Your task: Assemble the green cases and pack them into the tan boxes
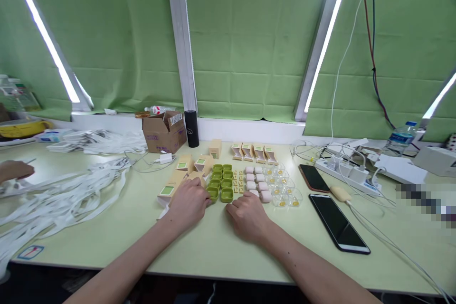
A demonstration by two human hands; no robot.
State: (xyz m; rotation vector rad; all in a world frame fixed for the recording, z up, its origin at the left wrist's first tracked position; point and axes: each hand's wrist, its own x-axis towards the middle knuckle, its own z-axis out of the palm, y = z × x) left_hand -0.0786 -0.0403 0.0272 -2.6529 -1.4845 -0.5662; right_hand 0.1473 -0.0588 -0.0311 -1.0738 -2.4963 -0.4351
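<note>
My left hand [188, 202] rests on the table with its fingers curled in, beside the nearest green square cup [213, 193]; whether it touches the cup I cannot tell. Kraft-paper boxes [174, 181] with green labels lie partly beneath and behind that hand. My right hand [249, 217] lies loosely closed on the tabletop, just in front of small yellowish pieces [238, 182] and pale pink rounded cases [265, 196]. Nothing shows in either hand. Two columns of green cups stand between the hands, and clear plastic cups [281, 199] with yellow bits line up right of the pink cases.
Open kraft sleeves [253, 153], a cardboard carton [164, 132] and a black cylinder [191, 128] stand at the back. White strips [81, 194] cover the left, near another person's hand [16, 170]. Phones [338, 222], a power strip [349, 175] and cables lie right.
</note>
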